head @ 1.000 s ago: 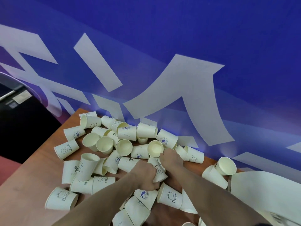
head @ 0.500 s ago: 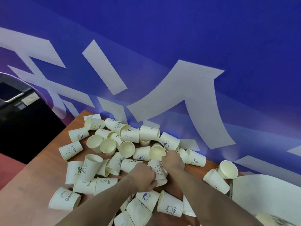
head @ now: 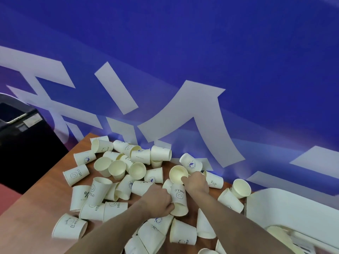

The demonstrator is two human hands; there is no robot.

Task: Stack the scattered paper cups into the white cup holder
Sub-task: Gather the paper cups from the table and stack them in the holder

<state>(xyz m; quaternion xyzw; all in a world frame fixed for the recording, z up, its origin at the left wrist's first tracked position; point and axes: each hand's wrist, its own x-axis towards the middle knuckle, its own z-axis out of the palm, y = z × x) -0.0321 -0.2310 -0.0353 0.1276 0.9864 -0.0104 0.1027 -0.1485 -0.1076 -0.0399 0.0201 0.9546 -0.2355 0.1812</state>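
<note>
At the lower middle of the frame the left hand (head: 159, 202) curls round the HELLO cup (head: 178, 197), which lies tilted with its mouth toward the viewer. Just above and right of it, the right hand (head: 197, 183) pinches the rim of an open cup (head: 178, 174); half a second ago that hand sat lower, against the HELLO cup. Scattered cups (head: 117, 169) cover the wooden surface (head: 36, 213). The white cup holder (head: 286, 211) lies at the lower right. Behind, the blue banner (head: 201, 61) fills the upper frame.
</note>
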